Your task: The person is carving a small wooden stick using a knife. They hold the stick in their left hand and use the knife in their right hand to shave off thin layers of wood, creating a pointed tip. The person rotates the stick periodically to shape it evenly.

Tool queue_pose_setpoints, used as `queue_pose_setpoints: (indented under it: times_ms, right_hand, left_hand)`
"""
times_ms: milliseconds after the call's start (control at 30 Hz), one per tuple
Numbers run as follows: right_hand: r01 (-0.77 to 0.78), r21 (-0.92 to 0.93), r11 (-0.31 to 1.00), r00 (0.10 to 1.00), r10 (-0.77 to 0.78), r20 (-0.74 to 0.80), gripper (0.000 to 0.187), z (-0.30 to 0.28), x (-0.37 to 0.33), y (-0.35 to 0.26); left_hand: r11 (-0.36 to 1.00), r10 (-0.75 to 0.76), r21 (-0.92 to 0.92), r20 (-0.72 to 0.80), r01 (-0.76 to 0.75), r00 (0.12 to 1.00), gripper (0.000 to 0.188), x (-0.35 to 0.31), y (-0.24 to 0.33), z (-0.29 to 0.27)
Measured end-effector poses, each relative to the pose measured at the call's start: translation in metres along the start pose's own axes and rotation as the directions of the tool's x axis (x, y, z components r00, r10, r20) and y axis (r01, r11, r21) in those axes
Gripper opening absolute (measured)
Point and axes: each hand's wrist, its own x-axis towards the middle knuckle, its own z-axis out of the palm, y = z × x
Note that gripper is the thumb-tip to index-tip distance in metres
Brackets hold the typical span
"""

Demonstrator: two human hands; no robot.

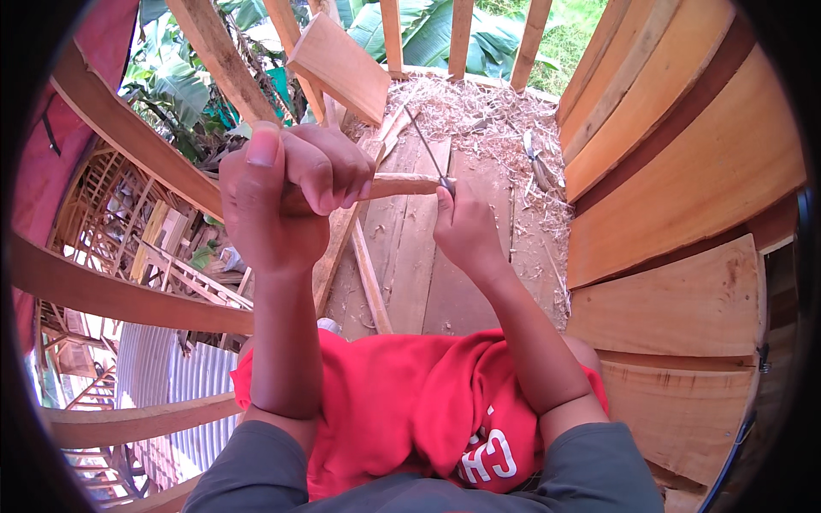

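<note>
Head view. Two hands, both occupied. Left hand (295, 184): fist closed around one wooden stick (404, 185), held crosswise above the lap, its free end reaching the right hand (466, 224). That one is closed on one thin dark tool (428, 145), handle hidden by fingers; shaft slants up and away, lower end at the stick's tip. Beyond: one wooden block (339, 68), tilted; one heap of pale shavings (479, 103) on floorboards (445, 291). One red garment (402, 376) across the lap.
</note>
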Motion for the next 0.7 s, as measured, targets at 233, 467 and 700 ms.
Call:
queue_pose_setpoints:
  times_ms: [233,467,700]
  right_hand:
    - [-0.016,0.004,1.000,0.996,0.016,-0.085,0.028,0.010,0.002,0.013]
    - [-0.036,0.043,0.998,0.992,0.041,-0.116,0.028,0.034,0.001,0.029]
    - [-0.009,-0.013,1.000,0.996,0.008,-0.083,0.026,0.027,-0.001,0.031]
  left_hand:
    - [0.989,-0.073,0.123,-0.030,0.076,0.997,0.051,0.001,0.004,0.010]
    - [1.000,-0.007,0.007,-0.116,0.008,0.993,0.053,-0.001,-0.001,0.009]
    - [0.983,-0.065,0.154,-0.198,0.096,0.978,0.047,0.001,0.001,0.023]
